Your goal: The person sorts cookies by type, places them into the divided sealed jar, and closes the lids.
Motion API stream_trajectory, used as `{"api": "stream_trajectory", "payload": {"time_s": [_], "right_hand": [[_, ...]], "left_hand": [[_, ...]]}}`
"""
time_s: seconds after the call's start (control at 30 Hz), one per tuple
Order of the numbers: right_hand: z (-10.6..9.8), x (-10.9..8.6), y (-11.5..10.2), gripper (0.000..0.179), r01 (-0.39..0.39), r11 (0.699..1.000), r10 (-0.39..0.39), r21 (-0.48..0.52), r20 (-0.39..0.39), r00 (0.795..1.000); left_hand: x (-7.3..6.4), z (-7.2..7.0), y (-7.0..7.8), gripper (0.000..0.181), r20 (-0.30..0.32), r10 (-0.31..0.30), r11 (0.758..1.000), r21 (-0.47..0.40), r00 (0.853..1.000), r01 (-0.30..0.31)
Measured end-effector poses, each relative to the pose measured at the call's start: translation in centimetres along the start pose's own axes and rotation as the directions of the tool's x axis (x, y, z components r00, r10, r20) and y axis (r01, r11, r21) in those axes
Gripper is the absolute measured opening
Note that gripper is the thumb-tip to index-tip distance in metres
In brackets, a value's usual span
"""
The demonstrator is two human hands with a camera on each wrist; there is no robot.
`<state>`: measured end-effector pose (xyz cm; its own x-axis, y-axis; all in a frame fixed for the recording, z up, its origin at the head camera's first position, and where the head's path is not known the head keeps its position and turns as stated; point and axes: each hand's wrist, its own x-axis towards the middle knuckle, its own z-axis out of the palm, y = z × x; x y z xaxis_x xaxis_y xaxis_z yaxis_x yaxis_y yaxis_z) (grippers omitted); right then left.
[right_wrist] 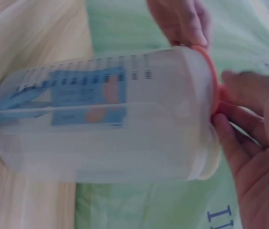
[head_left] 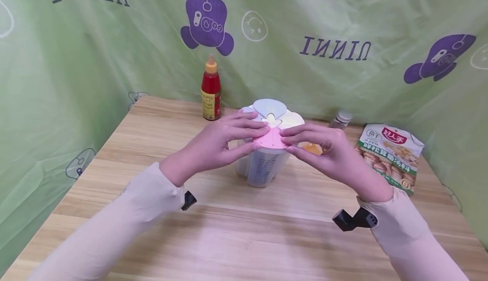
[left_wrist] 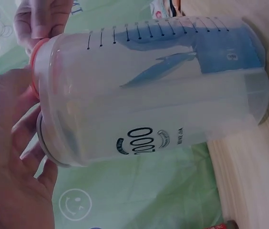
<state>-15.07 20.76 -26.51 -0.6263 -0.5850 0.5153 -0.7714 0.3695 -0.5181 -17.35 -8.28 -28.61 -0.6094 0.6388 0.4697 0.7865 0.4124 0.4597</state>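
In the head view a translucent measuring canister (head_left: 263, 168) stands upright on the table. Its petal-shaped lids are pale blue, white and pink, around a white centre. My left hand (head_left: 228, 139) lies over the left side of the pink lid (head_left: 271, 140), fingers extended and thumb along the front edge. From the other side my right hand (head_left: 328, 149) touches the pink lid's right part with fingertips and thumb. Through the clear wall a blue printed packet (right_wrist: 87, 98) shows in one compartment in the right wrist view. Scale marks and "2000" are printed on the canister (left_wrist: 125, 109) in the left wrist view.
A red sauce bottle (head_left: 211, 92) with a yellow cap stands behind, to the left. Right of the canister are a small grey-lidded jar (head_left: 341, 120), an orange-coloured item (head_left: 312, 148) partly hidden by my right hand, and a white-and-green food pouch (head_left: 392, 156). A green curtain (head_left: 152, 52) hangs behind the table.
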Motion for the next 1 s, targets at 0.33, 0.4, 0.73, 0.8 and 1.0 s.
{"api": "stream_trajectory", "payload": {"time_s": [0.33, 0.4, 0.73, 0.8, 1.0], "right_hand": [[-2.1, 1.2, 1.0, 0.032, -0.282, 0.933, 0.310, 0.222, -0.104, 0.945], [-2.4, 1.5, 1.8, 0.041, -0.336, 0.911, 0.355, 0.240, -0.040, 0.934], [-1.1, 1.9, 5.0, 0.077, -0.440, 0.740, 0.366, 0.509, 0.243, 0.898], [-1.0, 1.8, 5.2, 0.077, -0.435, 0.735, 0.363, 0.520, 0.240, 0.901], [-0.9, 1.8, 5.2, 0.078, -0.441, 0.742, 0.368, 0.505, 0.243, 0.897]], "left_hand": [[-2.4, 1.3, 2.4, 0.078, -0.151, -0.144, 0.989, -0.055, 0.978, 0.137], [-3.0, 1.4, 3.2, 0.081, -0.163, -0.211, 0.976, -0.085, 0.964, 0.200], [-4.3, 2.9, 6.8, 0.082, -0.160, -0.383, 0.906, -0.259, 0.910, 0.336], [-4.4, 3.2, 7.1, 0.081, -0.155, -0.383, 0.903, -0.271, 0.910, 0.334], [-4.3, 3.5, 7.2, 0.080, -0.151, -0.377, 0.903, -0.277, 0.914, 0.328]]}}
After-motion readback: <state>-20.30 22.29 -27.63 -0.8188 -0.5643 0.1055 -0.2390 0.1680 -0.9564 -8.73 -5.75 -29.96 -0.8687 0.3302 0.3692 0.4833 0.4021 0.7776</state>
